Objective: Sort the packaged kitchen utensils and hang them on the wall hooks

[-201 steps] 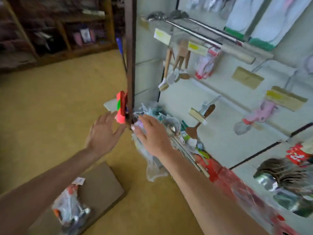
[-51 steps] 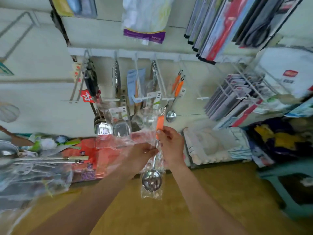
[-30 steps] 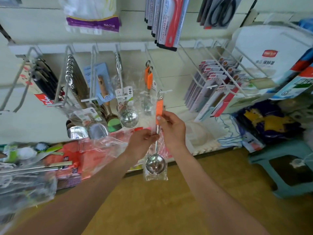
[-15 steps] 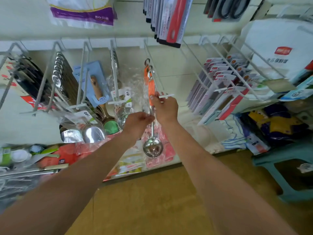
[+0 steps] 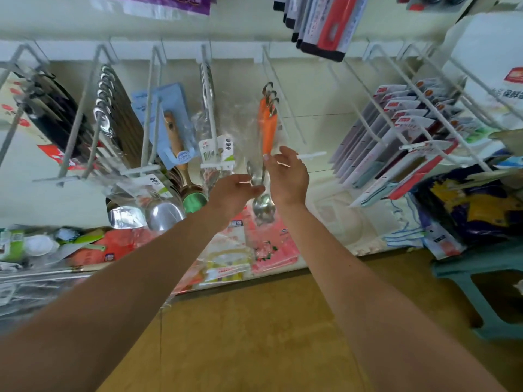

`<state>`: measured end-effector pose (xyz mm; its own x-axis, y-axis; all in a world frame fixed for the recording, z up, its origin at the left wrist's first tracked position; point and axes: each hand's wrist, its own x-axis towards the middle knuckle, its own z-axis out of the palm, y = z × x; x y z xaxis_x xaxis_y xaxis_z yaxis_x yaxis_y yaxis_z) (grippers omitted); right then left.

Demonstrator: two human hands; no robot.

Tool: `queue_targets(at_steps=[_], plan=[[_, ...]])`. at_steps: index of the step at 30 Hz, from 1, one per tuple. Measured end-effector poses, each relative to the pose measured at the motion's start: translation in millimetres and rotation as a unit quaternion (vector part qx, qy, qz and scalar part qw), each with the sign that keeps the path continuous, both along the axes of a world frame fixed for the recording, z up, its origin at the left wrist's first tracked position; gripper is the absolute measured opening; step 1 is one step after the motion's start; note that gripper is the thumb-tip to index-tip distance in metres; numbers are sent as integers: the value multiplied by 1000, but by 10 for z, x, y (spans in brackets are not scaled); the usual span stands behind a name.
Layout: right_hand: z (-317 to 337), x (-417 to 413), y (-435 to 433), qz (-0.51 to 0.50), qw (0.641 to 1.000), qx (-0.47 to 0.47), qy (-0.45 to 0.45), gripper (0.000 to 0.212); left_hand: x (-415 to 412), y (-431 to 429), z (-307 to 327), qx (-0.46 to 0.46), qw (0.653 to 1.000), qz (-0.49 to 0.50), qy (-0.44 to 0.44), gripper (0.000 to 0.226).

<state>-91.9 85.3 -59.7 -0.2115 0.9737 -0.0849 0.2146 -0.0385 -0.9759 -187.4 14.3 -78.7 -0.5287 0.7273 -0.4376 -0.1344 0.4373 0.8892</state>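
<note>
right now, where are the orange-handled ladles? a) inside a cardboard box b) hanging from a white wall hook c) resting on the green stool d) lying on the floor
b: the orange-handled ladles hang by their metal loops from a white wall hook, bowls pointing down.

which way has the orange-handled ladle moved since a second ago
Yes, the orange-handled ladle went from the front tip of the white hook back along it toward the wall.
</note>
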Motion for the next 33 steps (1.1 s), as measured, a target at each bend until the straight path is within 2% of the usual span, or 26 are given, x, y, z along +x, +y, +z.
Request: queue_targets(at_steps=[2,6,11,14,18,21,24,33], plan=[[-96,41,-118,-15,1000,14,-21,40,-15,-152,-72,-1,1000,4,-23,61],[-256,59,-448,10,999,11,-51,30,-99,-592,-225,-21,1000,7,1,64],[-443,-274,-1172,140,982,57,-109,26,-426,-1381,-299,-29,998,41,22,55],[-474,-688,-1793,240,959,81,-130,27,-781,-2085,-236,-51,993,66,82,61],[-455,-1389,-2787,363,908,149,-145,32,-1329,-3267,-89,-86,968,83,219,53],[-382,-1892,-3708,442,866,188,-139,45,-1700,-4359,-65,-137,942,147,270,63],[-370,-2320,-4599,505,817,243,-134,39,-1969,-5478,-121,-182,921,186,290,67],[-483,-3049,-7591,651,667,338,-135,69,-2042,-8835,-378,-306,850,325,279,69]])
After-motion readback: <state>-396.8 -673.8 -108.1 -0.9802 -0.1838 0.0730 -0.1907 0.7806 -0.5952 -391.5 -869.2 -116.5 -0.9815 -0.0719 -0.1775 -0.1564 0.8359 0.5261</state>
